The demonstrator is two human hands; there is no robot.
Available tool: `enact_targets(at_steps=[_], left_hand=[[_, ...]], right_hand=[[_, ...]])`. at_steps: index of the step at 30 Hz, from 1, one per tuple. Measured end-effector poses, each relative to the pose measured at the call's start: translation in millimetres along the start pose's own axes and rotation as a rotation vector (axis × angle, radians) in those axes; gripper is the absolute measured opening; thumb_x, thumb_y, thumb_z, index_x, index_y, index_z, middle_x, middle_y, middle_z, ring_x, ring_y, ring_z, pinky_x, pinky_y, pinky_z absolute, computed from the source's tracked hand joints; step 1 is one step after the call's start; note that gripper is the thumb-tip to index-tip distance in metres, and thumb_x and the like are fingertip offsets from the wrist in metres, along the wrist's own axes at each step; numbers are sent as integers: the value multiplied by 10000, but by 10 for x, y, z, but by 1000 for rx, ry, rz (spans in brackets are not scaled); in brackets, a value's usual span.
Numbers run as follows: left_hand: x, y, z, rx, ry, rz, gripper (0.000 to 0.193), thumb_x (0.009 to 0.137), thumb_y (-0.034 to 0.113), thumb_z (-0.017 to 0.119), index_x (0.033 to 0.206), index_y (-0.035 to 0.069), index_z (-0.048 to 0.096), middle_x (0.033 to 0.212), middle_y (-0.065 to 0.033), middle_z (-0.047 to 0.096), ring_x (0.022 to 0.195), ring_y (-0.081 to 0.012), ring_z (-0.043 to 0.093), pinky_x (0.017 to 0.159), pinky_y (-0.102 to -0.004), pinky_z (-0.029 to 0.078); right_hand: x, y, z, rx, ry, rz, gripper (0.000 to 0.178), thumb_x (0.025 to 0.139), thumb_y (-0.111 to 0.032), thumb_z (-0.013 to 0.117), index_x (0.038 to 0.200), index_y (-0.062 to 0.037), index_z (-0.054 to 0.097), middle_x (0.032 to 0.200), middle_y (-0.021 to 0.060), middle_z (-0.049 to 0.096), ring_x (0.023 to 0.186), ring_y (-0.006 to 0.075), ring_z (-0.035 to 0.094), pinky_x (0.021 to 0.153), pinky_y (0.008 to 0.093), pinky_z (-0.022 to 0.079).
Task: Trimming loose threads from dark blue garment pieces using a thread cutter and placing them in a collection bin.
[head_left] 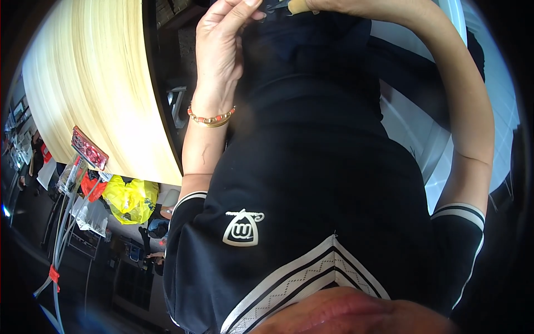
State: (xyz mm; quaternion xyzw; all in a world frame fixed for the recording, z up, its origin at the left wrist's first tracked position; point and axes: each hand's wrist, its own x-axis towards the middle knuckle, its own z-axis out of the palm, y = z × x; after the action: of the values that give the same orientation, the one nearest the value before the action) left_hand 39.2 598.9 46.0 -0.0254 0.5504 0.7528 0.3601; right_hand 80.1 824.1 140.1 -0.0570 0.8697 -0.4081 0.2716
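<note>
My left hand (225, 25) is at the top edge of the head view, its thumb and fingers pinched together. Across from it, my right hand (347, 5) reaches in with the arm bent, partly cut off by the edge. A tan finger cover (298, 6) sits on one of its fingertips. Between the two hands shows a small greyish pointed piece (278, 6) against dark cloth. It is too small and too near the edge to name, and I cannot tell which hand grips it. A beaded bracelet (211, 120) circles my left wrist.
A pale wood-grain table (100, 72) stands on my left. Beyond its corner are a red patterned piece (89, 148), thin clear tubes (58, 245) with a red tie, and a yellow plastic bag (130, 199). A white curved surface (411, 133) lies on my right.
</note>
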Motion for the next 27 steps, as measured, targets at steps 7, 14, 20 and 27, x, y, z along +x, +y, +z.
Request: enact_targets(at_steps=[7,14,20,27], left_hand=[[79,5,-141,404,-17,546,341,900,113,807,1202,42,664,1084,-60,687,912,-133,687,845,-257,539],[161,92,606,1505,-472,1079,790,698,227,879,1425,186,571,1270,-115,613,895,-255,672,761,-353,512],[221,799,616,1356,-690,632,299,853,-3,680,1147,38,720,1050,-112,725,976,-240,716,846,-324,563],[157,3268,-477,871,153,1051,355,1030,208,500,1252,16,700,1314,-157,663,1150,-253,673,1058,-383,503]], right_hand=[[-41,88,-209,-126,322,-30,251,920,-174,711,1034,49,725,850,191,727,776,237,710,726,339,536],[-83,438,-391,176,620,-148,242,950,-155,719,1078,48,691,853,19,678,780,84,575,702,273,491],[-141,383,-424,482,752,-293,246,949,-102,724,1145,41,684,917,-1,692,834,54,603,724,224,489],[-696,298,-769,492,1131,-292,305,997,-202,695,1235,-13,692,903,-6,713,638,-4,549,535,153,394]])
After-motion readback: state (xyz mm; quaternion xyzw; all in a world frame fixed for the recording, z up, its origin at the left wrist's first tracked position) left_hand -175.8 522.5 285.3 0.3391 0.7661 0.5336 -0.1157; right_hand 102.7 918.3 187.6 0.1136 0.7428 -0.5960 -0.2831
